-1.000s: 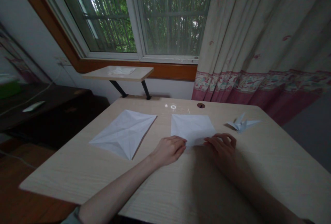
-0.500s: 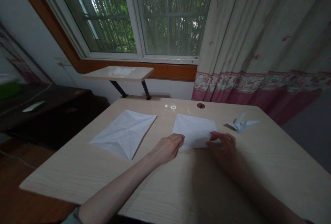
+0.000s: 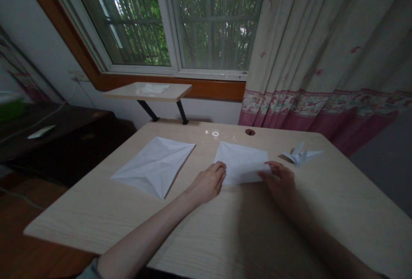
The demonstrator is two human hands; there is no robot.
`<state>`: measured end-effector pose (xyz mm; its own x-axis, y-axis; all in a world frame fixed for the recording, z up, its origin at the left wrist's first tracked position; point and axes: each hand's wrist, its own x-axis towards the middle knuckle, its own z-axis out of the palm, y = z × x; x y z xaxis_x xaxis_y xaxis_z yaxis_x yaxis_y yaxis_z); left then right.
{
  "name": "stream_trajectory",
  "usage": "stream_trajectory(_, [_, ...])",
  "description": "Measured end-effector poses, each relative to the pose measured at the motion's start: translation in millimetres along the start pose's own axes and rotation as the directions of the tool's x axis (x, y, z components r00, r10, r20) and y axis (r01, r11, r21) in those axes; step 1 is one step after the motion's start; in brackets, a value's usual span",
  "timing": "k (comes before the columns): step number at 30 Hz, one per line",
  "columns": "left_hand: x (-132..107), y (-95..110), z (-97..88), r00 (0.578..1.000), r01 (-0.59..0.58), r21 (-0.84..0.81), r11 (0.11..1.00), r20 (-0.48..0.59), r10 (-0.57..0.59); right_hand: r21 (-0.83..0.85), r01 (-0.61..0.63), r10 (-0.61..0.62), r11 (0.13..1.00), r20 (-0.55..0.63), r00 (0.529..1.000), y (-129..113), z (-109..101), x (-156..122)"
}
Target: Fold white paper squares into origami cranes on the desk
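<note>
Two hands lie apart on the pale wood-grain bench (image 3: 96, 223), one at each side of a white paper sheet (image 3: 241, 163) that sits at about 12 o'clock from the wrists. The left hand (image 3: 207, 183) has drawn back, so its fingertips (image 3: 222, 167) now only meet the sheet's left edge, with no clamp on the paper. The right hand (image 3: 280, 180), dim in shadow, has moved its fingers (image 3: 272, 165) to the sheet's right corner (whether they pinch the paper, the shade does not let me tell). A creased paper sheet (image 3: 154, 167) lies at 10 o'clock from the left hand, and a small origami crane (image 3: 301, 155) stands at 1 o'clock from the right hand, near its fingers but not touching them.
</note>
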<state>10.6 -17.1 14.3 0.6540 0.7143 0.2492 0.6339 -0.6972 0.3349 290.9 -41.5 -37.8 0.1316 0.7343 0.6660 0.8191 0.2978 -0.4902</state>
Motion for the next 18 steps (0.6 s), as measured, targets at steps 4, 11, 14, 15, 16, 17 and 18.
stream_trajectory(4, [0.3,0.3,0.2,1.0,-0.027,0.014,1.0,0.009,0.027,-0.021,-0.113,0.111,0.993,-0.066,0.992,1.0,4.9,3.0])
stream_trajectory(11, [1.1,-5.1,3.5,0.993,-0.116,0.013,0.993,-0.023,0.116,-0.203,0.076,-0.104,0.976,-0.134,0.986,-15.5,0.0,1.8])
stream_trajectory(14, [1.5,-4.0,2.6,0.991,-0.131,0.011,0.991,-0.04,0.131,-0.25,0.176,-0.204,0.952,-0.091,0.975,-23.3,-3.5,-1.7])
stream_trajectory(15, [1.5,-3.2,2.0,0.991,-0.125,0.0,0.992,-0.041,0.125,-0.256,0.201,-0.224,0.946,-0.063,0.973,-25.8,-4.5,-2.9])
stream_trajectory(16, [1.5,-2.5,1.2,0.993,-0.113,-0.018,0.993,-0.036,0.112,-0.26,0.225,-0.241,0.939,-0.029,0.97,-28.1,-5.5,-4.0])
stream_trajectory(17, [1.4,-1.8,0.4,0.995,-0.097,-0.036,0.995,-0.029,0.096,-0.261,0.249,-0.255,0.933,0.008,0.967,-30.2,-6.4,-5.0])
stream_trajectory(18, [1.3,-1.3,-0.3,0.997,-0.081,-0.053,0.995,-0.023,0.08,-0.263,0.269,-0.267,0.927,0.043,0.963,-32.0,-7.2,-5.9])
